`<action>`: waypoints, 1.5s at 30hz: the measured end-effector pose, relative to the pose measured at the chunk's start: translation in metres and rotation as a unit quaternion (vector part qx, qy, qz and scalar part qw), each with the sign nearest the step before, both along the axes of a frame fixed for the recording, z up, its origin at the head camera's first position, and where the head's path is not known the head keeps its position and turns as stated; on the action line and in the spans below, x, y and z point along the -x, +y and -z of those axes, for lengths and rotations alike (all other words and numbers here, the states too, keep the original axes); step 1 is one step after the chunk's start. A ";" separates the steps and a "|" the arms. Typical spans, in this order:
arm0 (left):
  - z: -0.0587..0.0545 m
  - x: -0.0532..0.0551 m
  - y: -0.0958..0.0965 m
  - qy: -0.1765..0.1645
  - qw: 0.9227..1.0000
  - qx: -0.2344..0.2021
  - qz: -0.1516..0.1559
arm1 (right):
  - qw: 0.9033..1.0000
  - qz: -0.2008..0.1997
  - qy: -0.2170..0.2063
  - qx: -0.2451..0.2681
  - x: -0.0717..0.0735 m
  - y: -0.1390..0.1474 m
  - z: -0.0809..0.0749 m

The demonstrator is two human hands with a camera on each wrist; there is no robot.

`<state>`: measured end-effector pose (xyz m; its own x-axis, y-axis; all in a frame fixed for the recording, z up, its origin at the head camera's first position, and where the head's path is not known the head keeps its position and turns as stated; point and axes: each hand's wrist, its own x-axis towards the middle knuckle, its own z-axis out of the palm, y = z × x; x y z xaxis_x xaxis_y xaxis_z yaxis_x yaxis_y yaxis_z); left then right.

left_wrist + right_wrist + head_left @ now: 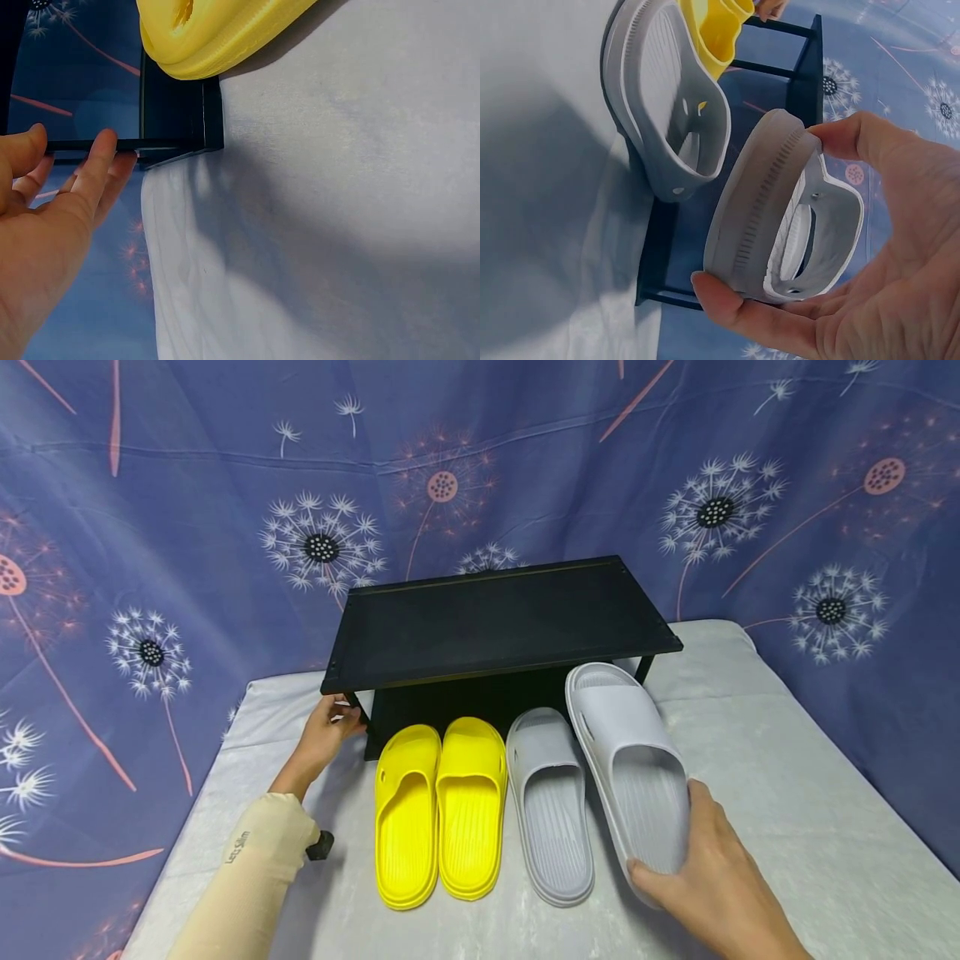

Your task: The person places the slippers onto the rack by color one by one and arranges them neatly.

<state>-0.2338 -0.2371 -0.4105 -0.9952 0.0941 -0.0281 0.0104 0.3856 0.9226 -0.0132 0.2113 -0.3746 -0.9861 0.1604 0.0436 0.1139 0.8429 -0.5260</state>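
Observation:
My right hand grips a light grey slide slipper by its heel end, thumb on one side and fingers on the other. The slipper is lifted, its toe at the front right of the black shoe rack. Its matching grey slipper stands to the left, toe toward the rack. Beside that sits a pair of yellow slippers, side by side. My left hand holds the rack's left side frame; in the left wrist view its fingers lie about the thin black bar.
A pale grey cloth covers the surface under everything. Blue fabric with dandelion prints hangs behind and at both sides. The rack has a flat top panel and a lower shelf beneath it. A small black object shows at the left wrist.

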 end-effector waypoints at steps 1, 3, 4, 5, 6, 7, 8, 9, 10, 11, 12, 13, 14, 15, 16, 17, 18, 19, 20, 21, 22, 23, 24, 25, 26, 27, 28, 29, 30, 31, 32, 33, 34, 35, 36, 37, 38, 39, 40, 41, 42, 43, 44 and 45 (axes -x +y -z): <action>0.000 0.000 0.000 -0.001 1.000 0.000 0.000 | 1.000 0.000 0.000 0.000 0.000 0.001 0.000; 0.000 0.001 0.000 -0.002 1.000 -0.002 0.001 | 1.000 0.000 -0.004 0.001 0.001 0.001 -0.001; 0.000 0.001 0.000 -0.003 1.000 -0.002 0.000 | 1.000 -0.001 -0.010 0.002 0.001 0.002 -0.001; 0.000 0.001 0.000 -0.004 1.000 -0.002 0.000 | 1.000 -0.001 -0.015 0.002 0.001 0.003 -0.001; -0.001 0.000 0.001 -0.004 1.000 -0.002 -0.001 | 1.000 0.000 -0.020 0.002 0.001 0.003 -0.002; -0.001 0.000 0.001 -0.003 1.000 -0.002 -0.002 | 1.000 0.000 -0.026 0.002 0.001 0.003 -0.002; -0.001 0.000 0.001 -0.002 1.000 -0.001 -0.002 | 1.000 0.000 -0.031 0.001 0.002 0.003 -0.002; -0.002 0.000 0.001 -0.002 1.000 0.001 -0.002 | 0.999 0.000 -0.036 0.001 0.002 0.003 -0.002; -0.002 -0.001 0.001 -0.002 1.000 0.000 -0.003 | 0.999 0.001 -0.038 0.001 0.001 0.004 -0.002; -0.002 -0.001 0.001 0.000 1.000 0.000 -0.001 | 0.999 0.002 -0.038 0.000 0.001 0.004 -0.002; -0.003 -0.002 0.002 0.000 1.000 -0.001 -0.001 | 0.999 0.002 -0.040 -0.001 0.001 0.004 -0.002; -0.003 -0.002 0.002 0.000 1.000 0.000 0.000 | 0.999 0.001 -0.041 -0.001 0.001 0.004 -0.001; -0.003 -0.002 0.002 0.000 1.000 -0.002 0.001 | 0.999 0.001 -0.040 -0.002 0.000 0.004 -0.001; -0.003 -0.003 0.002 0.000 1.000 -0.001 0.002 | 0.999 0.001 -0.038 -0.002 0.000 0.005 -0.001; -0.003 -0.003 0.002 0.000 1.000 -0.003 0.001 | 0.999 0.000 -0.036 -0.002 -0.001 0.005 -0.001; -0.003 -0.002 0.002 0.000 1.000 -0.001 0.001 | 0.999 0.000 -0.033 -0.003 -0.001 0.005 -0.001; -0.003 -0.002 0.001 0.000 1.000 -0.001 0.001 | 1.000 -0.001 -0.031 -0.003 -0.002 0.005 -0.001; -0.002 -0.002 0.001 -0.001 1.000 0.001 0.000 | 1.000 -0.002 -0.026 -0.003 -0.002 0.005 -0.002; -0.002 -0.001 0.001 -0.001 1.000 0.001 -0.002 | 1.000 -0.002 -0.022 -0.004 -0.003 0.005 -0.002; -0.002 -0.001 0.001 -0.001 1.000 0.003 -0.004 | 1.000 -0.001 -0.019 -0.004 -0.003 0.005 -0.002; -0.001 0.000 0.001 -0.001 1.000 0.004 -0.005 | 1.000 -0.001 -0.018 -0.004 -0.003 0.005 -0.003; -0.001 0.000 0.000 -0.001 1.000 0.005 -0.006 | 1.000 0.000 -0.017 -0.004 -0.003 0.005 -0.004; 0.000 0.000 0.000 0.000 1.000 0.007 -0.005 | 1.000 0.001 -0.016 -0.005 -0.003 0.005 -0.004; 0.000 0.000 0.000 0.000 1.000 0.006 -0.005 | 1.000 0.003 -0.017 -0.005 -0.003 0.005 -0.005; 0.000 0.001 0.000 0.000 1.000 0.006 -0.004 | 1.000 0.004 -0.019 -0.005 -0.003 0.005 -0.006; 0.001 0.001 0.000 0.001 1.000 0.006 -0.004 | 1.000 0.005 -0.022 -0.005 -0.003 0.005 -0.006; 0.001 0.001 0.000 0.001 1.000 0.006 -0.002 | 1.000 0.006 -0.024 -0.005 -0.002 0.006 -0.007; 0.001 0.000 0.000 0.001 1.000 0.006 -0.002 | 1.000 0.007 -0.024 -0.004 -0.002 0.006 -0.008; 0.001 0.000 0.000 0.001 1.000 0.007 0.000 | 1.000 0.008 -0.024 -0.004 -0.002 0.006 -0.008; 0.001 0.000 0.000 0.000 1.000 0.006 -0.001 | 1.000 0.008 -0.025 -0.004 -0.002 0.006 -0.009; 0.001 0.000 0.000 0.000 1.000 0.007 -0.001 | 1.000 0.008 -0.023 -0.003 -0.001 0.006 -0.009; 0.001 0.000 0.000 0.000 1.000 0.007 -0.001 | 1.000 0.008 -0.020 -0.002 -0.001 0.005 -0.010; 0.001 -0.001 0.000 0.000 1.000 0.006 -0.001 | 1.000 0.008 -0.016 -0.002 -0.001 0.005 -0.010; 0.001 -0.001 0.000 -0.001 1.000 0.005 0.001 | 1.000 0.008 -0.011 -0.001 -0.001 0.005 -0.010; -0.003 -0.003 0.001 -0.006 1.000 0.002 0.000 | 1.000 0.008 -0.009 -0.001 -0.001 0.005 -0.011; -0.007 -0.005 0.003 -0.009 1.000 -0.001 0.000 | 1.000 0.007 -0.006 0.000 -0.001 0.005 -0.011; -0.007 -0.005 0.003 -0.009 1.000 -0.001 0.000 | 1.000 0.007 -0.001 0.000 0.000 0.004 -0.011; -0.006 -0.004 0.003 -0.010 1.000 -0.002 -0.001 | 1.000 0.007 0.000 0.000 0.000 0.004 -0.012; -0.006 -0.004 0.003 -0.010 1.000 -0.002 -0.001 | 1.000 0.007 0.001 -0.001 0.001 0.004 -0.012; -0.006 -0.004 0.003 -0.010 1.000 -0.002 -0.001 | 1.000 0.008 0.002 0.000 0.002 0.003 -0.013; -0.006 -0.004 0.003 -0.010 1.000 -0.003 -0.003 | 1.000 0.009 0.003 0.001 0.002 0.003 -0.013; -0.003 -0.002 0.002 -0.005 1.000 -0.002 -0.002 | 1.000 0.009 0.004 0.002 0.003 0.002 -0.014; 0.001 0.000 0.000 -0.002 1.000 -0.002 -0.002 | 1.000 0.010 0.005 0.002 0.003 0.001 -0.014; 0.001 0.000 0.000 -0.002 1.000 -0.003 -0.001 | 1.000 0.010 0.006 0.003 0.004 0.001 -0.015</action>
<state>-0.2333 -0.2370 -0.4110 -0.9952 0.0926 -0.0314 0.0061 0.3792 0.9253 -0.0175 0.2122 -0.3599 -0.9820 0.1810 0.0543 0.1248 0.8371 -0.5326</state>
